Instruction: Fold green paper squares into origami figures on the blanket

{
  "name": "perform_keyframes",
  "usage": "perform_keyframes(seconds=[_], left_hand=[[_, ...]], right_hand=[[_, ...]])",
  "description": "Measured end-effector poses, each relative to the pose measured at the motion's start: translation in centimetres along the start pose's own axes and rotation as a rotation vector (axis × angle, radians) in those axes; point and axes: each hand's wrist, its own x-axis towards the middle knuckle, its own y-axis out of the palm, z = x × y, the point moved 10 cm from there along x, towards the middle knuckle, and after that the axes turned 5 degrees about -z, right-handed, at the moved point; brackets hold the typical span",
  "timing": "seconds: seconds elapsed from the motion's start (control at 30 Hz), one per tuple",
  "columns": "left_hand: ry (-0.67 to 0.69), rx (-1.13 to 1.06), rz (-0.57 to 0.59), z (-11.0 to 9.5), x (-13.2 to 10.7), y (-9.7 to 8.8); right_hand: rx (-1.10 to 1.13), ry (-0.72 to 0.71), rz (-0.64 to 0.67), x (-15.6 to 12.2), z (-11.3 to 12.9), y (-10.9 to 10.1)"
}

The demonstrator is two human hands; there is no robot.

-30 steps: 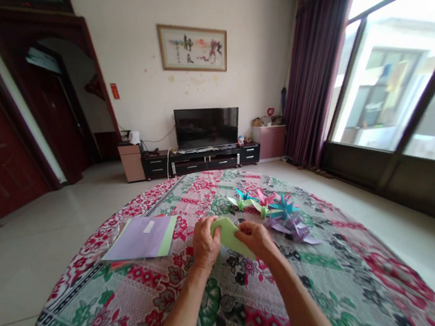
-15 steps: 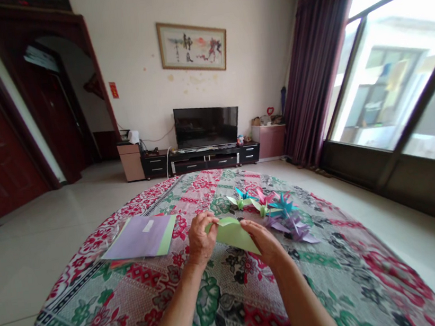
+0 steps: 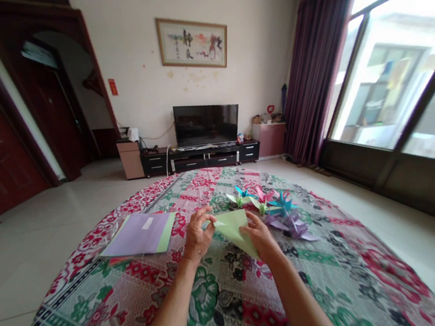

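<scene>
Green paper [image 3: 234, 225] between both hands' fingers [image 3: 205, 222]

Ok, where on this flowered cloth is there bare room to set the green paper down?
Free: the cloth near you, left of the left hand and below the stack of sheets; also the near right, below the folded paper flowers. Crowded: past the right hand holding the green paper, where the flowers cluster.

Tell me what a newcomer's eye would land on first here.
First, the two hands at the centre: the left hand and right hand pinch a light green paper sheet above the floral tablecloth. Just behind them to the right lies a cluster of folded paper flowers in pink, teal and purple, and to the left a stack of coloured paper sheets.
</scene>
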Motion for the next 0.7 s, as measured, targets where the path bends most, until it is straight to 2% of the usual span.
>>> perform_keyframes(seconds=[0.1, 0.2, 0.27, 0.37, 0.43, 0.6, 0.7], left_hand=[[-0.035, 0.037, 0.046, 1.8, -0.2, -0.3], [-0.013, 0.123, 0.139, 2.7, -0.7, 0.1], [0.005, 0.175, 0.202, 2.8, -1.1, 0.5], [0.0, 0.225, 0.266, 3.0, -1.5, 1.2], [-0.007, 0.238, 0.285, 3.0, -1.7, 1.5], [-0.026, 0.232, 0.23, 3.4, -1.6, 1.3], [-0.039, 0.185, 0.211, 3.6, -1.5, 1.1]], right_hand=[[-0.149, -0.158, -0.152, 0.6, 0.8, -1.8], [-0.414, -0.269, -0.301, 0.0, 2.0, -3.0], [-0.66, -0.41, -0.374, -1.2, 3.7, -2.7], [-0.992, -0.654, -0.385, -3.4, 6.1, -0.4], [-1.115, -0.664, -0.319, -3.8, 6.1, 1.0], [-1.2, -0.539, 0.055, -3.4, 3.0, 3.9], [-1.249, -0.52, 0.128, -3.4, 1.9, 4.3]])
